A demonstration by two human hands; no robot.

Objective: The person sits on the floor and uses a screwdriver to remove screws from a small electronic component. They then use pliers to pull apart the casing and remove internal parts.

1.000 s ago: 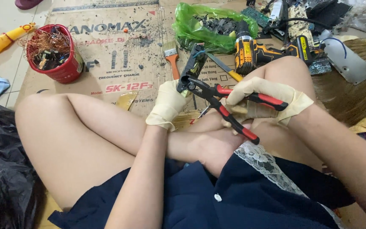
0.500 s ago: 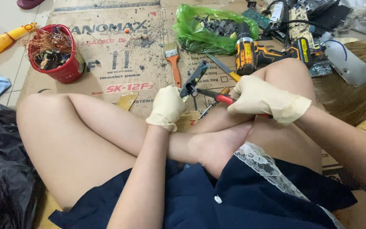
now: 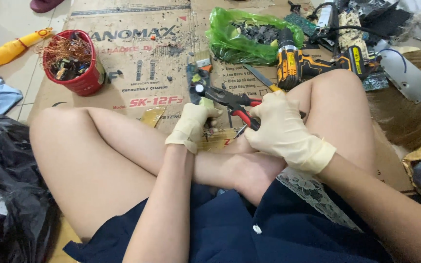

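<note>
1. Right hand [image 3: 281, 127], gloved, fingers clamped around red-handled pliers [image 3: 230, 103] above the crossed legs.
2. Left hand [image 3: 193, 122] fingers pinch a small part [image 3: 204, 103] at the pliers' tip.
3. Risk: a slip could nip the glove.

The scene was evenly and brightly lit by soft, diffuse light; shadows were faint and short, the deepest lying under the legs and in the folds of the black bag [image 3: 6, 195]. Mild glare showed on the green bag [image 3: 235, 36] and the metal plate [image 3: 408, 73]. The pale gloves on the left hand [image 3: 193, 122] and right hand [image 3: 281, 129] were near overexposure. Focus was sharp at centre; wide-angle stretching and slight softness appeared toward the edges.
</note>
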